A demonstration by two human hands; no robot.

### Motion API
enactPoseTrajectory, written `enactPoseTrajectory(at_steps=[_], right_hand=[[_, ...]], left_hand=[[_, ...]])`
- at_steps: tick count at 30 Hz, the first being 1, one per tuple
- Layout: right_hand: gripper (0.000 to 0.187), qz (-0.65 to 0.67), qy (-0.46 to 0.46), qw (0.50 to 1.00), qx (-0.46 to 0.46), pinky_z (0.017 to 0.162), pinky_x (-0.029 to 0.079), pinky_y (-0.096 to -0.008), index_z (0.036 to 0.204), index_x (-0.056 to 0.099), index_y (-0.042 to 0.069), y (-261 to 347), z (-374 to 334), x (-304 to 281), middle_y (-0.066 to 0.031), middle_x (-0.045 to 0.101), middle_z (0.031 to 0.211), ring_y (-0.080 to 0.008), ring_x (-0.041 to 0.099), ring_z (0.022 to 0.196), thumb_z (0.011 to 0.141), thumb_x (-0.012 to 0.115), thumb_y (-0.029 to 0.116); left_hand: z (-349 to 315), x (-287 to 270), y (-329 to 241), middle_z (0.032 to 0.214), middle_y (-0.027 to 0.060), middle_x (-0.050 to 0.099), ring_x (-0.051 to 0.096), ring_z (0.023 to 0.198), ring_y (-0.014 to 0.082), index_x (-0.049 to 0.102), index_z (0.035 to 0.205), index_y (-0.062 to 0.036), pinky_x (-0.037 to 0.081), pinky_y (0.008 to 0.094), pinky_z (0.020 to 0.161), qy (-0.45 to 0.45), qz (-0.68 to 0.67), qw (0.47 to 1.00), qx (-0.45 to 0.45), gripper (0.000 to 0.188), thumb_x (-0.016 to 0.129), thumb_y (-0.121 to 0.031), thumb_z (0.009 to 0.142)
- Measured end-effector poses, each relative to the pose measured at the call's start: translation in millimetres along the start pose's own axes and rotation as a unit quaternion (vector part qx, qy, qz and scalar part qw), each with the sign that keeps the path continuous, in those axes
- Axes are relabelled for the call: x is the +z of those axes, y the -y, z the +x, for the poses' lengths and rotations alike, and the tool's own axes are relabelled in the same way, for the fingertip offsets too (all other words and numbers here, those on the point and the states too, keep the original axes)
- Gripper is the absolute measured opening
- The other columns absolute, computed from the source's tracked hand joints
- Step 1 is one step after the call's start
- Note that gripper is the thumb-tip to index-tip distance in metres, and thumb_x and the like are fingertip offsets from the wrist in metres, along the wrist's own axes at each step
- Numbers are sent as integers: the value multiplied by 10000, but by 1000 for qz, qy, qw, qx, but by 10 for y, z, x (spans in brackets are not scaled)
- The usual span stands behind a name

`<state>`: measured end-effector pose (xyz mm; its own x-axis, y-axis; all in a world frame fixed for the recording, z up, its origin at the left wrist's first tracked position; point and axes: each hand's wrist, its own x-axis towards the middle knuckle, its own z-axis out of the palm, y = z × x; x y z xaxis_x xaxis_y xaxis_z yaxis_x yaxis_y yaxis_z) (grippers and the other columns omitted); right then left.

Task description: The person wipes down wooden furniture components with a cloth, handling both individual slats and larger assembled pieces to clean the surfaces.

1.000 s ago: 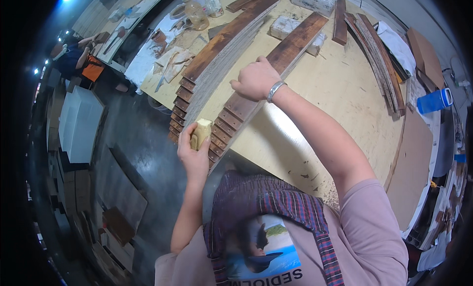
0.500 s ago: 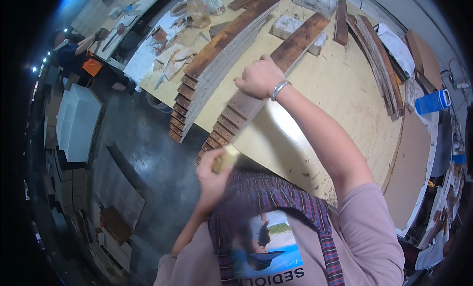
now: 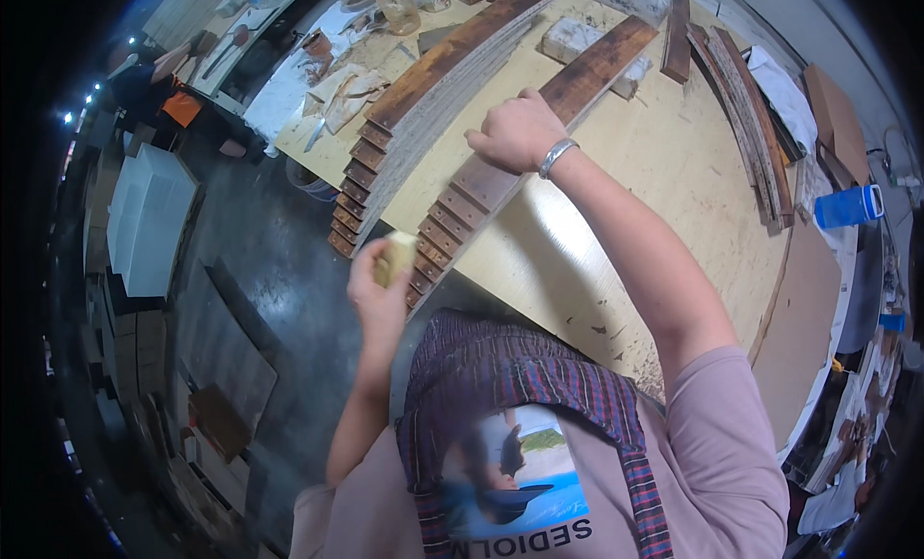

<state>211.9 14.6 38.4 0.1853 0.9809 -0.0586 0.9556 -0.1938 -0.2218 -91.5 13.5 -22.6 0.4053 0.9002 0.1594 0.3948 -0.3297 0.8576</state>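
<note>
Wearing a dark striped apron (image 3: 525, 362) over a mauve shirt (image 3: 717, 443), nearest of all. Holding a yellowish block (image 3: 398, 256) in the left hand (image 3: 375, 291), pinched between thumb and fingers, spread only to the block's width. Keeping it at the fingertips, above the palm, just beside the stepped lower ends of a stack of dark wooden strips (image 3: 450, 215); too blurred to tell whether touching. Resting the right hand (image 3: 520, 135), with a silver bracelet (image 3: 557, 158) at the wrist, farther up the same stack, fingers curled under, thumb sticking out to the left; cannot tell whether gripping the wood or only pressing on top. Passing, beyond that hand, over a mottled white block (image 3: 570, 41) on the pale table (image 3: 654, 222). Flanked on the left by a second stepped stack (image 3: 462, 63); on the right, well apart, by a pile of curved strips (image 3: 741, 126), with a blue container (image 3: 847, 208) past them. Backed, farthest off at upper left, by a co-worker (image 3: 140, 85) with something orange (image 3: 181, 108) at the waist.
</note>
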Motion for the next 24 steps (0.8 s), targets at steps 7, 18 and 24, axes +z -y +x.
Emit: enactPoseTrajectory(at_steps=[7,18,24], right_hand=[[520,7,-35,999,-2,922,412,-414,630,692,42,-54,11,103,-178,668,679,-332,629,689,896,439,409],[521,15,-47,999,-10,926,414,-406,618,696,45,-64,11,75,-166,653,630,-327,619,649,906,448,401],[513,1,-48,999,-18,924,416,-400,647,720,53,-54,33,98,-172,659,643,-329,627,654,910,454,404]], left_hand=[[-296,-78,71,1084,88,634,604,998,163,611,1183,-2,486,298,910,24,-27,999,-17,427,711,49,771],[-325,-129,197,1058,81,659,618,992,156,611,1143,-1,502,302,882,-45,-98,993,-43,385,694,85,777],[-811,-82,297,1055,69,634,616,968,162,600,1155,-2,512,297,862,36,-86,992,-81,421,723,76,761]])
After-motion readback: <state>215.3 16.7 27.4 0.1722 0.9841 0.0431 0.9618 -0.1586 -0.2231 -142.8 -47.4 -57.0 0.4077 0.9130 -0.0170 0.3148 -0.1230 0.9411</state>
